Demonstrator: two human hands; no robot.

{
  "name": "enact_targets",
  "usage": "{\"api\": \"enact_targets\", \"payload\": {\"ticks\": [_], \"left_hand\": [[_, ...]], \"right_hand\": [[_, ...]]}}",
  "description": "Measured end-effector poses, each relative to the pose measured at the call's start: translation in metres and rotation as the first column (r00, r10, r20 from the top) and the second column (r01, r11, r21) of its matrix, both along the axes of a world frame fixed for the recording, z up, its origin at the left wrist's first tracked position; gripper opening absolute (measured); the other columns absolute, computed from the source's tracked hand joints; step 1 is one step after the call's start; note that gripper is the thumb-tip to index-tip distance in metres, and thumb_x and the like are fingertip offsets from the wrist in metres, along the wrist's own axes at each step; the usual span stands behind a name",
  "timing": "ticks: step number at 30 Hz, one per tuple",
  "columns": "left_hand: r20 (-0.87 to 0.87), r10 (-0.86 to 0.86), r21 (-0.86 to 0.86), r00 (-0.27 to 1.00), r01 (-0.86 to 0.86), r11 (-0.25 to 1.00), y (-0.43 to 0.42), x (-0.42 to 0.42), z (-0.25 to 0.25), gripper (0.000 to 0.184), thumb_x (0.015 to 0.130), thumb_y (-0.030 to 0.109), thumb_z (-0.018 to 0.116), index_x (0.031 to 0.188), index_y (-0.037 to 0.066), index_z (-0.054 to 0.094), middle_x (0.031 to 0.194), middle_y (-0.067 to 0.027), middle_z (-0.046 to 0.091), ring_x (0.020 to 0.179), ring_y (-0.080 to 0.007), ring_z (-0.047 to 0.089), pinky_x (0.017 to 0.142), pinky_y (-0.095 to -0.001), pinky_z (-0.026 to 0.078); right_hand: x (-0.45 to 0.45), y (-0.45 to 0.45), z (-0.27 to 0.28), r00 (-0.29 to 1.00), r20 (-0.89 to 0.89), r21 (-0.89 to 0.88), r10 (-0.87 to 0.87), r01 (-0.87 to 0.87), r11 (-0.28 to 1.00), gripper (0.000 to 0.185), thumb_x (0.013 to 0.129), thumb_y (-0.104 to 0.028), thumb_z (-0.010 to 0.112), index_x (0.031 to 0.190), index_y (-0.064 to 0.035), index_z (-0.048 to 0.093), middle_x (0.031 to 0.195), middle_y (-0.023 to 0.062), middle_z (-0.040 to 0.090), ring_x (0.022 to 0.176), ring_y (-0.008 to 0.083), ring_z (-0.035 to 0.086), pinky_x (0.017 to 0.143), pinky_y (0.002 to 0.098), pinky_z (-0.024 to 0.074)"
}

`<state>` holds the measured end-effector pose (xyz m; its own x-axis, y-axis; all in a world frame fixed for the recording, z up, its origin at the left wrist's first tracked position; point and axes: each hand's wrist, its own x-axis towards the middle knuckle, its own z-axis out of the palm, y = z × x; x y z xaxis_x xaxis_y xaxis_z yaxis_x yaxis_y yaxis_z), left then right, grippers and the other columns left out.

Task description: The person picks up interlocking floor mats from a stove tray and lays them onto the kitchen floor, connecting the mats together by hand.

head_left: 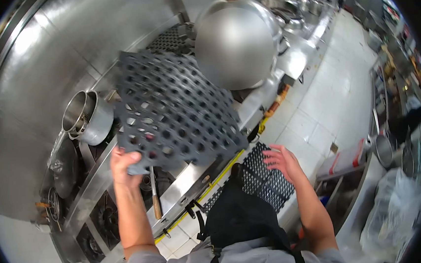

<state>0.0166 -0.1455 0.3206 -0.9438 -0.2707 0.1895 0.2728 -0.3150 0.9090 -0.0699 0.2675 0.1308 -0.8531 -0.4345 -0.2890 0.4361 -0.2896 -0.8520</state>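
Presently, the work with the dark perforated mat (173, 102) looks to me only partly done: the mat is raised and tilted above the metal surface (194, 177), and it is not yet laid flat at any place. Whether its far edge touches something below, I cannot tell.

The person's left hand (125, 169) has a narrow grip on the near corner of the mat, with the thumb over the upper side. The right hand (285, 164) is well apart from it; its grip is wide, with the fingers spread and nothing held.

Behind the mat, near the wall, lies another perforated piece (169, 39), and beside it stands a large round metal vessel (236, 45). On the other side are a metal pot (99, 125) and some burners (108, 218), which are uncovered. A tool with a wooden handle (157, 207) sticks out from under the mat. A floor mat (265, 169) lies on the white tiles (313, 118), close to the person's feet.

As for brands or labels, I can read none. The white box (339, 163) has red stripes, but no words are clear on it.
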Motion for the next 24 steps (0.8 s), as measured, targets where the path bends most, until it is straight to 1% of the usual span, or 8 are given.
{"api": "enact_targets", "payload": {"ticks": [1, 4, 6, 8, 11, 16, 20, 24], "left_hand": [[0.079, -0.088, 0.037, 0.993, 0.085, 0.996, 0.016, 0.006, -0.011, 0.056, 0.062, 0.005, 0.07, 0.116, -0.004, 0.055, 0.104, -0.0167, 0.066, 0.09, -0.0281, 0.067, 0.082, -0.0411, 0.056], [0.29, -0.343, 0.142, 0.893, 0.315, 0.939, 0.062, 0.025, -0.056, 0.047, 0.064, -0.001, 0.072, 0.11, -0.003, 0.061, 0.102, -0.0146, 0.068, 0.089, -0.0238, 0.068, 0.083, -0.0386, 0.056], [0.368, -0.469, 0.172, 0.803, 0.437, 0.883, 0.097, 0.038, -0.079, 0.039, 0.069, -0.005, 0.071, 0.107, -0.004, 0.062, 0.102, -0.0133, 0.069, 0.088, -0.0217, 0.068, 0.083, -0.0372, 0.055], [0.439, -0.528, 0.165, 0.727, 0.512, 0.843, 0.115, 0.051, -0.128, 0.033, 0.073, -0.005, 0.071, 0.105, -0.004, 0.063, 0.101, -0.0119, 0.069, 0.088, -0.0201, 0.067, 0.082, -0.0363, 0.055], [0.524, -0.629, 0.24, 0.574, 0.609, 0.756, 0.133, 0.08, -0.181, 0.027, 0.077, -0.003, 0.071, 0.103, -0.003, 0.064, 0.097, -0.0103, 0.069, 0.083, -0.0163, 0.067, 0.077, -0.0325, 0.056], [0.559, -0.723, 0.307, 0.407, 0.708, 0.636, 0.121, 0.156, -0.248, 0.02, 0.079, 0.002, 0.073, 0.097, -0.002, 0.066, 0.092, -0.0083, 0.069, 0.08, -0.0143, 0.066, 0.075, -0.03, 0.055], [0.585, -0.687, 0.162, 0.431, 0.768, 0.62, 0.073, 0.223, -0.311, 0.022, 0.084, 0.01, 0.072, 0.103, 0.0, 0.065, 0.094, -0.0055, 0.068, 0.079, -0.0123, 0.062, 0.073, -0.0305, 0.052], [0.715, -0.518, -0.005, 0.47, 0.745, 0.668, 0.037, 0.275, -0.371, 0.019, 0.086, 0.012, 0.07, 0.1, 0.0, 0.065, 0.091, -0.0053, 0.067, 0.077, -0.012, 0.061, 0.073, -0.0299, 0.051]], "right_hand": [[0.012, -0.01, 0.006, 0.996, 0.069, -0.168, 0.057, -0.045, 0.985, 0.06, 0.098, -0.049, 0.043, 0.135, -0.001, 0.039, 0.127, 0.0173, 0.055, 0.103, 0.023, 0.059, 0.087, 0.0382, 0.0498], [0.061, -0.027, 0.007, 0.956, 0.292, -0.212, -0.015, 0.08, 0.974, 0.056, 0.1, -0.049, 0.037, 0.128, -0.0019, 0.049, 0.118, 0.0137, 0.061, 0.101, 0.0216, 0.061, 0.089, 0.0378, 0.0487], [0.103, -0.02, -0.009, 0.928, 0.323, -0.121, -0.189, 0.238, 0.964, 0.053, 0.097, -0.046, 0.046, 0.123, -0.0005, 0.054, 0.114, 0.0122, 0.062, 0.099, 0.0192, 0.061, 0.088, 0.0351, 0.0482], [0.148, 0.0, -0.062, 0.894, 0.219, 0.303, -0.39, 0.318, 0.899, 0.051, 0.092, -0.043, 0.058, 0.116, 0.0019, 0.058, 0.108, 0.0106, 0.063, 0.097, 0.0176, 0.06, 0.085, 0.0323, 0.0479], [0.229, 0.019, -0.092, 0.796, 0.262, 0.352, -0.545, 0.447, 0.822, 0.046, 0.088, -0.038, 0.065, 0.108, 0.0032, 0.06, 0.098, 0.008, 0.063, 0.087, 0.0147, 0.059, 0.077, 0.0286, 0.0472], [0.379, -0.001, -0.12, 0.643, 0.177, 0.453, -0.745, 0.618, 0.642, 0.02, 0.086, -0.021, 0.069, 0.094, -0.0076, 0.057, 0.086, 0.0031, 0.062, 0.073, 0.0131, 0.06, 0.065, 0.0288, 0.0493], [0.486, -0.046, -0.089, 0.455, 0.354, 0.251, -0.817, 0.795, 0.552, 0.014, 0.088, -0.011, 0.061, 0.098, -0.0102, 0.052, 0.09, 0.0066, 0.065, 0.072, 0.0189, 0.064, 0.064, 0.0374, 0.0571], [0.547, -0.079, -0.079, 0.393, 0.286, 0.305, -0.874, 0.827, 0.472, 0.015, 0.087, -0.005, 0.06, 0.097, -0.0097, 0.049, 0.088, 0.0078, 0.064, 0.072, 0.0203, 0.065, 0.062, 0.0394, 0.0582]]}}
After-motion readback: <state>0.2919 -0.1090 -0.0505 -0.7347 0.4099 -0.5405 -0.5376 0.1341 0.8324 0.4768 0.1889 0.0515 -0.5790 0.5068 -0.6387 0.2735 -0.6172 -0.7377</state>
